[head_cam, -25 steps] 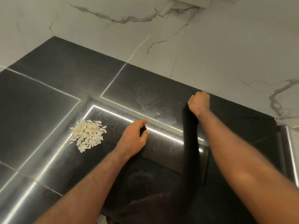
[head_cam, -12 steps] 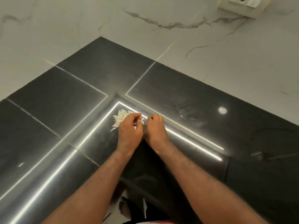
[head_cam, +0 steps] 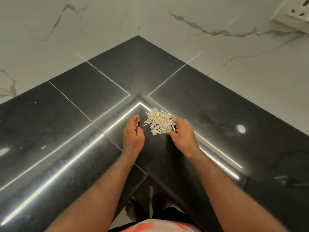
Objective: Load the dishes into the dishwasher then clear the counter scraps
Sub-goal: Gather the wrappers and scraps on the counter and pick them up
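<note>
White marble-veined wall tiles [head_cam: 100,30] fill the top of the head view and meet in a corner behind. Below them is a black glossy L-shaped desk [head_cam: 83,91] with thin pale joint lines and bright strip reflections along its front edges; the inner corner of the L points at the person. Both bare forearms reach in from the bottom, the left forearm [head_cam: 100,190] and right forearm [head_cam: 225,190] angled toward each other over the desk's inner corner. A strip of pink-white garment [head_cam: 155,226] shows at the bottom edge, and a bare foot [head_cam: 129,210] on the floor in the gap under the desk edge. The left hand [head_cam: 133,136] stands on its edge on the desk, palm turned toward the pile, grip apart, fingers relaxed and a little curved, holding nothing, just beside the pile with a small gap. The right hand [head_cam: 183,136] is palm down, grip apart, holding nothing, fingertips touching the pile's right side. The scraps [head_cam: 158,122], a small heap of pale whitish-yellow flakes, lie on the desk between the two hands, near the inner bend of the reflections. A white wall socket [head_cam: 294,15] is cut off at top right. A small round light reflection [head_cam: 241,128] sits on the desk, right of the right hand.
</note>
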